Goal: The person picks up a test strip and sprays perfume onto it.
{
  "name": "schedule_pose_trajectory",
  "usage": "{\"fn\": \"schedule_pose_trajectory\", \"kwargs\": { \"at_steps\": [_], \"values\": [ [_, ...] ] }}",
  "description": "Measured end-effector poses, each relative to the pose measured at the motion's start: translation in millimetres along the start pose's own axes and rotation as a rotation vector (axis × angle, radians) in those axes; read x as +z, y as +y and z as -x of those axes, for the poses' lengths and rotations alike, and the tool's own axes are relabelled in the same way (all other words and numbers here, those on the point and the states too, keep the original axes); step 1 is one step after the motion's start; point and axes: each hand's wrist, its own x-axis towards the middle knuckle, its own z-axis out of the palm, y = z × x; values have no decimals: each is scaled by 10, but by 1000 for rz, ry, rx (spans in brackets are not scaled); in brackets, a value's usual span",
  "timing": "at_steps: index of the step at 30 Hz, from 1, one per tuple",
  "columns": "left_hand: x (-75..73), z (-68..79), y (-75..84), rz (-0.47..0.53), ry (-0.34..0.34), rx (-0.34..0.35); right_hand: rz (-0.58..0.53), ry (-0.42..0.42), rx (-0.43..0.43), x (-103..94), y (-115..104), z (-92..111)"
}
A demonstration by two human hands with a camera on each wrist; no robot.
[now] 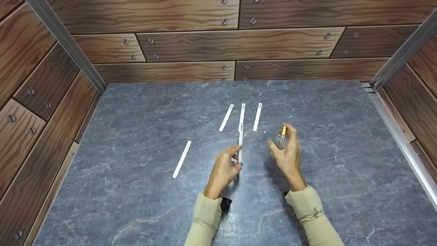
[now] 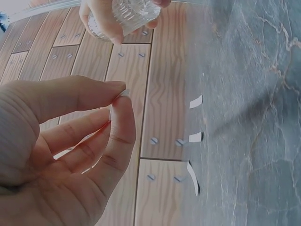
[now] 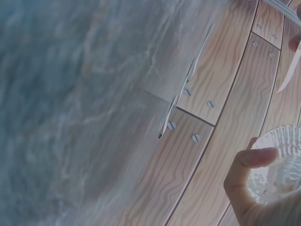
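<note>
My left hand (image 1: 222, 167) pinches a narrow white paper test strip (image 1: 240, 141) between thumb and fingers near its lower end. The strip points away from me, and its far tip overlaps a strip on the table in the head view. To the right, my right hand (image 1: 289, 159) grips a ribbed clear glass perfume bottle (image 1: 281, 141), the index finger on its gold spray top (image 1: 283, 130). The bottle is above the table, apart from the strip. In the right wrist view the bottle's round glass base (image 3: 282, 165) shows, with the held strip (image 3: 292, 68) beyond it.
Three white strips (image 1: 226, 118) lie side by side at the back middle of the grey marbled table (image 1: 136, 116). Another strip (image 1: 182, 159) lies to the left of my left hand. Wood-patterned walls (image 1: 191, 44) and metal rails (image 1: 406, 150) border the table.
</note>
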Motion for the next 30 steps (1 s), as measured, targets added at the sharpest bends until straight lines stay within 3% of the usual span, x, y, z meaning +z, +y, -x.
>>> {"fn": "schedule_pose_trajectory", "kwargs": {
  "at_steps": [12, 20, 30],
  "values": [
    [-123, -46, -107, 6, -14, -40, 3, -2, -1, -9, -1, 5],
    [-173, -110, -184, 17, 34, -70, -28, -31, 48, -37, 9, 2],
    [-259, -205, -278, -5, 92, -74, -8, -23, 12, -41, 20, -13]
  ]
}}
